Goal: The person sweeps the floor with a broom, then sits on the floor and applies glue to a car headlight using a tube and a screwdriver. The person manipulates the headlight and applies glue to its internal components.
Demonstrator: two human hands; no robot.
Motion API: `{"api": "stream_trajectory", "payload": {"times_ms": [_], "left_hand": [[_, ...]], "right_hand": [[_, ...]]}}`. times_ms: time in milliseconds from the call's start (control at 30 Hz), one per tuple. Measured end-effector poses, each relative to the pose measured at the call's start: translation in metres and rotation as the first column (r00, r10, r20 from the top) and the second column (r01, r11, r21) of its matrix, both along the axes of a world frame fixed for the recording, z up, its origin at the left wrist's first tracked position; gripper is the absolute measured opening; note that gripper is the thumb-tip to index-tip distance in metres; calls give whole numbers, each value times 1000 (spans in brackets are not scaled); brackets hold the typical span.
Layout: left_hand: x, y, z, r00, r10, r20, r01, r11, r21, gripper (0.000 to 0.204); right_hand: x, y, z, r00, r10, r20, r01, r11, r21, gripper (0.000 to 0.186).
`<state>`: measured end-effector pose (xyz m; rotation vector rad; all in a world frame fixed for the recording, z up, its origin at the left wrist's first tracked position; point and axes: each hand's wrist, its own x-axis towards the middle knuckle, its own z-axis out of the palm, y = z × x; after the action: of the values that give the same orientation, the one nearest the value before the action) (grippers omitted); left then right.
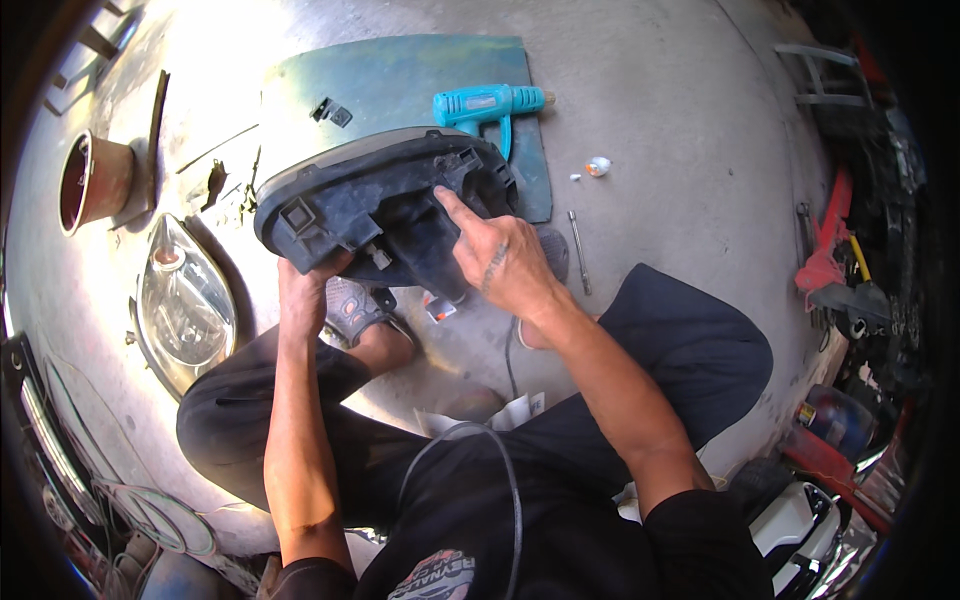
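A black car headlight housing (345,205) is held up in front of me, its back side with sockets and clips turned toward me. My left hand (305,285) grips its lower left edge; the fingertips are hidden behind the plastic. With the index finger stretched out, my right hand (495,255) points at or touches the upper right part of the housing's back; the other fingers are curled in. Just beyond the housing, a turquoise heat gun (485,103) lies on a greenish flat panel (390,70). A small black plastic piece (331,112) lies on that panel too.
Another headlight with a clear lens (185,300) lies on the floor at left, below a rusty bucket (97,180). To the right are a small white and orange bottle (598,166) and a metal rod tool (579,252). Tools and a red jack-like part (828,240) line the right side.
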<state>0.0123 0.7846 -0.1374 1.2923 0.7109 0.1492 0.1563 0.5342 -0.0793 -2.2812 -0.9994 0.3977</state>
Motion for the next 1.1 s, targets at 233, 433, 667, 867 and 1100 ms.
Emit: {"api": "stream_trajectory", "payload": {"times_ms": [233,433,667,867,1100], "left_hand": [[-3,0,4,1000,2,-19,-2,1000,-5,57],[-1,-2,0,996,85,11,-85,996,15,50],[-7,11,-20,991,130,-10,-130,989,-64,51],[-4,15,-28,988,156,21,-151,976,-158,57],[7,9,-13,995,101,22,-100,994,-36,50]], "right_hand": [[-4,3,0,1000,14,-4,-15,999,-48,70],[-3,-2,-3,998,-41,42,37,995,89,56],[54,-37,-46,867,-446,-223,477,872,108,46],[73,-60,-103,516,-253,-819,478,878,30,87],[78,-60,-104,479,-203,-854,444,895,37,87]]}}
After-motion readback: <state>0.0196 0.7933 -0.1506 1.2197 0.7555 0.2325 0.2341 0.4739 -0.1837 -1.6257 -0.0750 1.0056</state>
